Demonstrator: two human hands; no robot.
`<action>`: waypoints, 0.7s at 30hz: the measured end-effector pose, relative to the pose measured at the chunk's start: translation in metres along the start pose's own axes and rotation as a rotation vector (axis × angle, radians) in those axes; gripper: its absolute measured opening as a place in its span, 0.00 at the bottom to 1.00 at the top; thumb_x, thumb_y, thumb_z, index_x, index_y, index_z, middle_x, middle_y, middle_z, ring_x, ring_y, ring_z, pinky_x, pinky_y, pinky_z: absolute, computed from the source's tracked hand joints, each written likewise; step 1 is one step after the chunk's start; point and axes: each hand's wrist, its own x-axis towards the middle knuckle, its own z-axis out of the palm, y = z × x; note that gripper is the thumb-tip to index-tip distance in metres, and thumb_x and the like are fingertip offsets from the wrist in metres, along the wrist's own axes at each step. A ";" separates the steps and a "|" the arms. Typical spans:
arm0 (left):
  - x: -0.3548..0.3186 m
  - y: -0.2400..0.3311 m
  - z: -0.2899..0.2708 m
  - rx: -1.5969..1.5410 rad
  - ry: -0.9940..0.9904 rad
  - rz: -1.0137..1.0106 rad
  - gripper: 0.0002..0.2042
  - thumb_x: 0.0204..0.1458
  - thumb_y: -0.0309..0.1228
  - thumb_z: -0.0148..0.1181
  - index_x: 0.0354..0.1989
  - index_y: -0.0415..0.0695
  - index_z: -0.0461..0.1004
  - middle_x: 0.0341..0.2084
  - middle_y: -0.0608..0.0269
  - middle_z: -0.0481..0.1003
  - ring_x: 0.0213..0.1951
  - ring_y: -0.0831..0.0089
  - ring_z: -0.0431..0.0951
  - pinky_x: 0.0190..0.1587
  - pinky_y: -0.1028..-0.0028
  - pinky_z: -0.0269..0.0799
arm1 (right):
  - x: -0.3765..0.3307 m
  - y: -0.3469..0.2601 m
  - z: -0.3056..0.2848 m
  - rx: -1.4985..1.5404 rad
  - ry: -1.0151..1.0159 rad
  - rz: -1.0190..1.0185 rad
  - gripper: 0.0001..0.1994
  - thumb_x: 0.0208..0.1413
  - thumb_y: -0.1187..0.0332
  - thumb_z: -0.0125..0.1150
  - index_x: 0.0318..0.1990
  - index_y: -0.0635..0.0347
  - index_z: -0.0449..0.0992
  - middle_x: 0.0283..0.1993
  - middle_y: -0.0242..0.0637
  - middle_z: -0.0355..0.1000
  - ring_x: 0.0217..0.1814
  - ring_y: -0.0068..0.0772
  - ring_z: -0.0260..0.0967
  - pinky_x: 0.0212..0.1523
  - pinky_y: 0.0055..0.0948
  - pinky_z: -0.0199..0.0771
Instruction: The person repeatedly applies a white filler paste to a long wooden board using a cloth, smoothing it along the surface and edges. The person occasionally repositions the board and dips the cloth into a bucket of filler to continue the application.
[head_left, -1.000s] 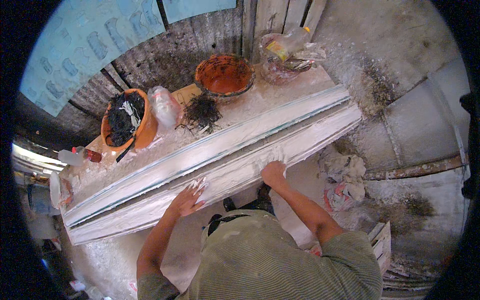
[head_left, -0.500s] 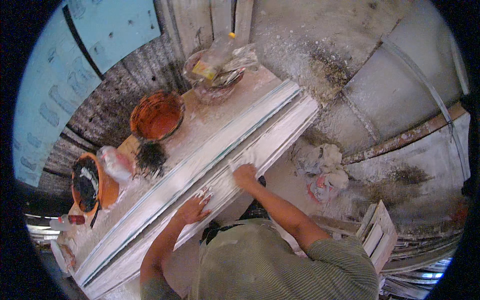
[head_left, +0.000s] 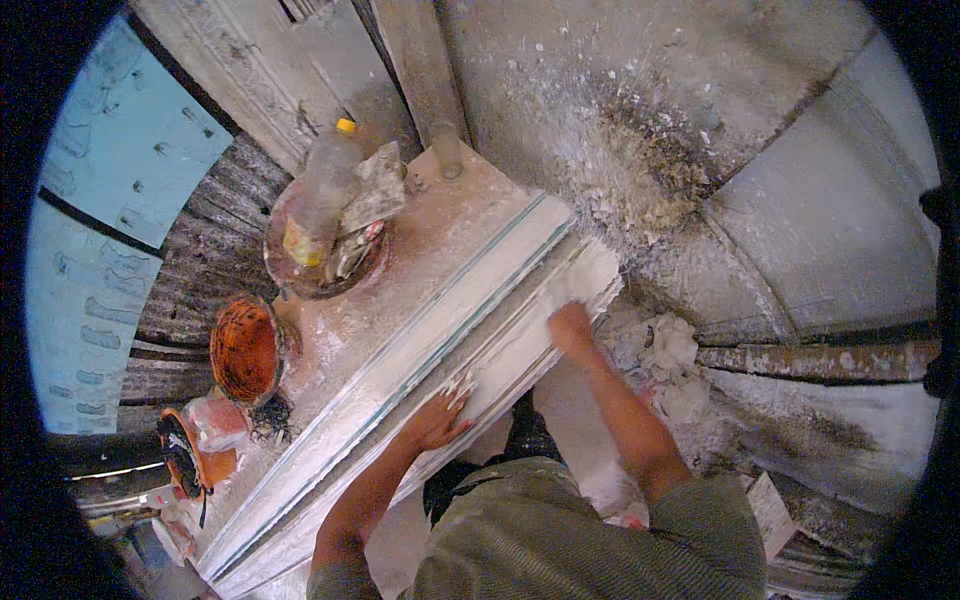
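White plaster moulding [head_left: 470,330], long and ridged, runs diagonally from lower left to centre right of frame, lying on the tabletop [head_left: 440,215].

Left hand [head_left: 437,420]: flat on the near face of the moulding, centre of frame, fingers spread wide, gripping nothing.

Right hand [head_left: 570,325]: pressed on the moulding close to its right end, fingers curled loosely against the wet white surface; whether it holds a tool or rag beneath, I cannot tell.

Change since 1.0 s ago: the view has swung, so the moulding now reads steeper in frame. Right hand has travelled along the piece toward its right end; left hand has followed, keeping the same flat contact. Judgement: the smoothing of the face has progressed nearly to the end of the piece, with only the tip by the right hand left.

Surroundings:
- Orange bowl [head_left: 243,350], left of centre, on the tabletop's far side.
- Second orange bowl [head_left: 185,460], lower left, with dark contents and a plastic bag [head_left: 218,420] beside it.
- Basin [head_left: 320,250], upper centre-left, holding a clear bottle [head_left: 318,190] with yellow cap.
- Lumps of plaster debris [head_left: 665,350] on the floor, right of the moulding's end.
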 end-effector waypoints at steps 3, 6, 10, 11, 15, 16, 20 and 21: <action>0.056 0.019 0.003 -0.004 0.028 -0.002 0.34 0.65 0.53 0.40 0.71 0.39 0.53 0.73 0.40 0.42 0.72 0.43 0.49 0.72 0.56 0.47 | -0.017 -0.052 0.005 0.196 -0.093 0.115 0.17 0.54 0.61 0.53 0.40 0.63 0.83 0.48 0.56 0.77 0.52 0.57 0.74 0.54 0.62 0.69; 0.116 0.034 -0.006 0.041 0.024 -0.015 0.34 0.65 0.53 0.39 0.71 0.39 0.54 0.73 0.40 0.43 0.72 0.43 0.49 0.73 0.55 0.46 | -0.007 -0.045 -0.001 0.125 0.238 0.356 0.21 0.56 0.57 0.51 0.40 0.68 0.82 0.50 0.57 0.76 0.55 0.59 0.71 0.57 0.62 0.64; 0.199 0.052 -0.016 0.142 0.196 0.107 0.33 0.66 0.53 0.37 0.70 0.40 0.56 0.72 0.42 0.47 0.71 0.44 0.51 0.73 0.56 0.46 | 0.018 0.053 -0.020 0.125 0.032 0.382 0.15 0.52 0.60 0.55 0.35 0.59 0.85 0.41 0.47 0.79 0.47 0.52 0.75 0.47 0.56 0.72; 0.212 0.058 -0.015 0.143 0.181 0.090 0.32 0.66 0.53 0.36 0.70 0.40 0.56 0.72 0.43 0.49 0.71 0.44 0.52 0.73 0.56 0.46 | 0.022 0.072 -0.022 -0.004 0.091 0.400 0.12 0.50 0.61 0.58 0.33 0.56 0.85 0.36 0.44 0.80 0.40 0.50 0.78 0.40 0.56 0.75; 0.227 0.072 -0.006 0.136 0.079 0.049 0.32 0.67 0.54 0.34 0.69 0.41 0.57 0.70 0.47 0.54 0.69 0.46 0.57 0.72 0.55 0.50 | 0.032 0.133 -0.028 -0.122 0.337 0.414 0.10 0.48 0.64 0.58 0.27 0.56 0.85 0.29 0.42 0.80 0.34 0.48 0.78 0.34 0.51 0.76; 0.223 0.072 -0.002 0.133 0.051 0.056 0.32 0.67 0.54 0.34 0.69 0.41 0.58 0.70 0.46 0.54 0.68 0.46 0.57 0.72 0.55 0.50 | 0.033 0.137 -0.030 -0.102 0.344 0.435 0.10 0.48 0.65 0.58 0.28 0.56 0.85 0.30 0.42 0.80 0.35 0.48 0.78 0.34 0.50 0.76; 0.171 0.057 0.012 0.169 0.127 0.195 0.31 0.66 0.53 0.37 0.69 0.42 0.57 0.71 0.45 0.53 0.68 0.46 0.58 0.71 0.55 0.50 | 0.032 0.089 -0.034 -0.165 0.178 0.356 0.11 0.49 0.64 0.58 0.32 0.58 0.85 0.36 0.44 0.81 0.40 0.50 0.79 0.40 0.52 0.77; 0.153 0.051 0.014 0.231 0.073 0.212 0.31 0.66 0.53 0.38 0.69 0.42 0.56 0.71 0.45 0.52 0.68 0.46 0.58 0.72 0.55 0.50 | 0.029 0.068 -0.036 -0.125 0.180 0.364 0.12 0.51 0.64 0.56 0.32 0.59 0.85 0.37 0.46 0.81 0.40 0.51 0.79 0.41 0.51 0.77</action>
